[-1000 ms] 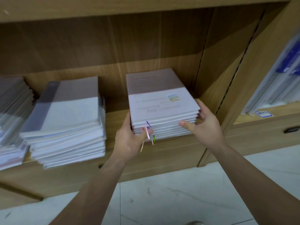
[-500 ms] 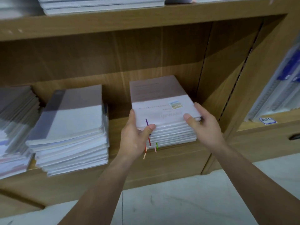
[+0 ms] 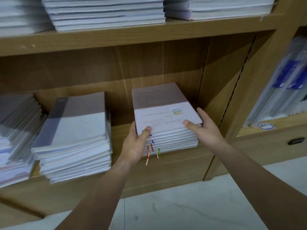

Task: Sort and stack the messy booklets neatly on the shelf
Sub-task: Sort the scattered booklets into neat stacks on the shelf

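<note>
Fingers (image 3: 147,130) of the left hand (image 3: 134,146) and right hand (image 3: 205,129) are clasping the booklet stack (image 3: 166,112) lying between them on the shelf (image 3: 120,131), and uneven squeezing is risking lower booklets fanning forward just beneath that grip.

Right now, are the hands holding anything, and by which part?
Yes: the right-hand booklet stack. The left hand grips its near left corner, the right hand its near right corner, thumbs on top.

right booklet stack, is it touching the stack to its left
Apart. The head view shows a strip of bare shelf between the right stack and the middle stack.
</note>
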